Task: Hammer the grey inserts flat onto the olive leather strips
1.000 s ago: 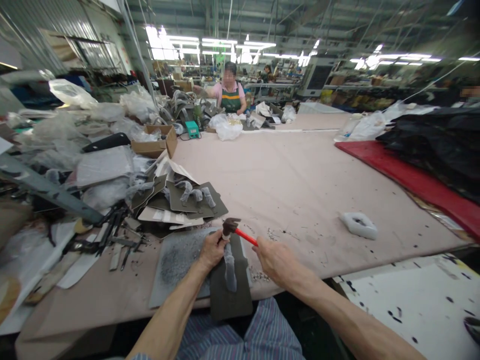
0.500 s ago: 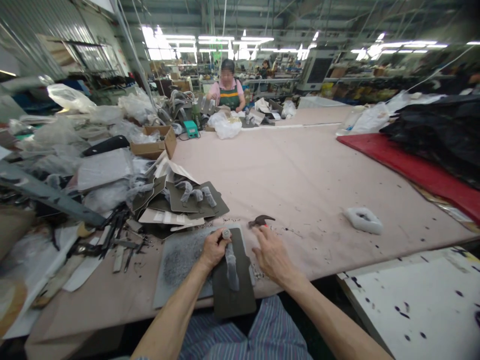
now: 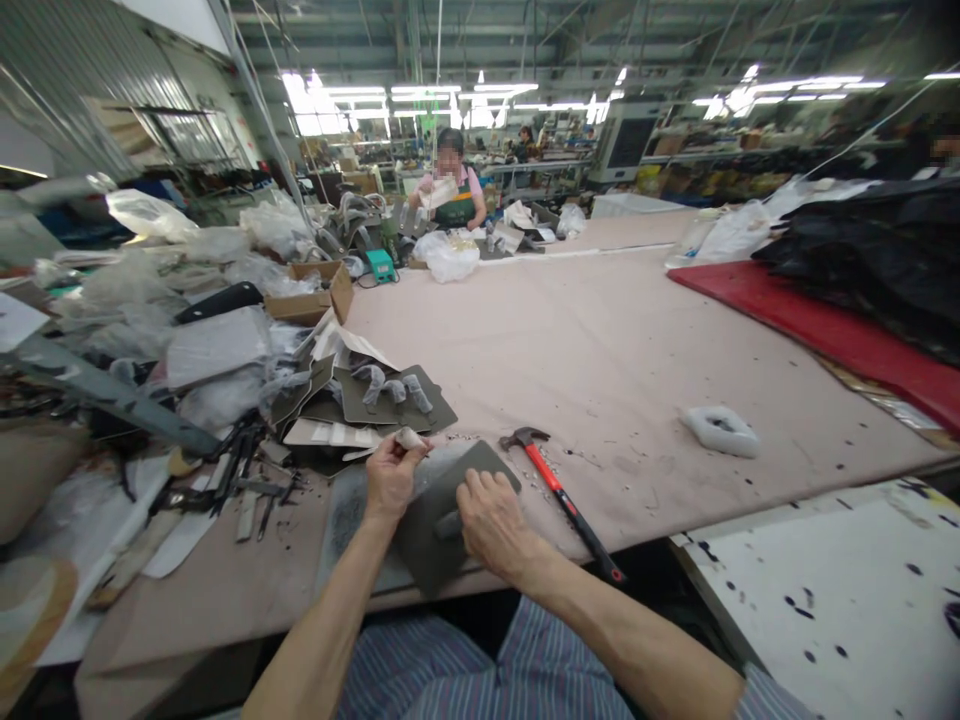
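Note:
My left hand (image 3: 390,480) is closed round a short pale cylindrical tool (image 3: 409,438), whose round end sticks up above the fingers. A dark olive panel (image 3: 427,555) lies tilted over the grey slab (image 3: 341,535) at the table's front edge. On its face is a strap handle (image 3: 448,526) in clear wrap. My right hand (image 3: 491,515) has its fingers curled over this handle and partly hides it. Right of the panel rests a claw hammer (image 3: 555,485) with a red and black handle, untouched, among small metal bits.
More olive panels with wrapped handles (image 3: 394,390) are piled at the left. Beyond them are hand tools (image 3: 244,470), plastic bags and a cardboard box (image 3: 311,300). A white plastic-looking block (image 3: 721,430) lies to the right, near a red sheet (image 3: 825,310). Across the table a person (image 3: 457,195) works.
My right hand has left the hammer and closed over the panel's handle. The panel has turned clockwise and moved up-left. My left hand, with the pale tool, has shifted left and up.

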Demonstrator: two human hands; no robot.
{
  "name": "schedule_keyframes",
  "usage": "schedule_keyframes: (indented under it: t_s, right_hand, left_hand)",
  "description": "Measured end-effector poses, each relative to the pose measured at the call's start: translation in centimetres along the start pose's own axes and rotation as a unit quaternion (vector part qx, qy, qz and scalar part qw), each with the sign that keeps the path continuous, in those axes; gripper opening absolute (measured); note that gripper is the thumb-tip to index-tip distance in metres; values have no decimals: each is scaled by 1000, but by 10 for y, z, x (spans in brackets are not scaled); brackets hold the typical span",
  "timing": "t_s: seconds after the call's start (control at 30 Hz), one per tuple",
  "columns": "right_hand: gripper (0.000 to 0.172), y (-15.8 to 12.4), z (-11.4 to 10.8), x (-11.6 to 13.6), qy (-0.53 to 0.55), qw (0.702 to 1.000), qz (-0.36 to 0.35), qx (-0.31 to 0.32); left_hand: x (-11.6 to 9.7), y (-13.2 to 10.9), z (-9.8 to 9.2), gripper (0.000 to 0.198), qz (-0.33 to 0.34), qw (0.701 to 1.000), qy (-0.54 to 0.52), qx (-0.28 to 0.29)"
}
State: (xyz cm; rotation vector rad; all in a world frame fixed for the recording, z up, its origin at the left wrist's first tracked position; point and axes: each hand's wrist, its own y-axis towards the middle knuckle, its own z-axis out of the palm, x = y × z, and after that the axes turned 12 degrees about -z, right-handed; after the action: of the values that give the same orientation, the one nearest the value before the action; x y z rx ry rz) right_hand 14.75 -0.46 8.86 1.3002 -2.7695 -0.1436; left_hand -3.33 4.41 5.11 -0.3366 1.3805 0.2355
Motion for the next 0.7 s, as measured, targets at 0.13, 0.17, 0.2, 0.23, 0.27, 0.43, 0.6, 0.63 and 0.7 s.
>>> schedule_keyframes:
  t_s: [0.13, 0.17, 0.2, 0.23, 0.27, 0.43, 0.6, 0.63, 0.7]
  right_hand:
    - [14, 7, -13, -4, 75, 987, 140, 11]
    - [20, 8, -11, -4, 107, 980, 166, 13]
    - [26, 9, -7, -3, 140, 972, 187, 12]
    - [30, 9, -1, -1, 170, 964, 206, 10]
    - [31, 9, 6, 2, 195, 955, 223, 6]
    - [26, 7, 35, 16, 240, 938, 248, -37]
    - [33, 1, 41, 15, 275, 933, 231, -19]
    - [36, -2, 41, 14, 289, 931, 222, -17]
    - [41, -9, 43, 10, 322, 926, 195, -27]
  left_hand:
    - [-38, -15, -11, 26, 76, 997, 24, -9]
    - [-39, -17, -12, 25, 77, 997, 25, -10]
    - [-35, -18, -11, 25, 68, 997, 27, -4]
    - [-28, -19, -9, 25, 51, 998, 28, 5]
    - [-18, -18, -7, 27, 29, 999, 27, 16]
    - [37, -12, 10, 34, -55, 997, -2, 56]
    - [58, -6, 18, 29, -71, 992, 27, 102]
    - [59, -5, 18, 29, -71, 991, 34, 105]
    - [62, -4, 18, 28, -72, 991, 41, 106]
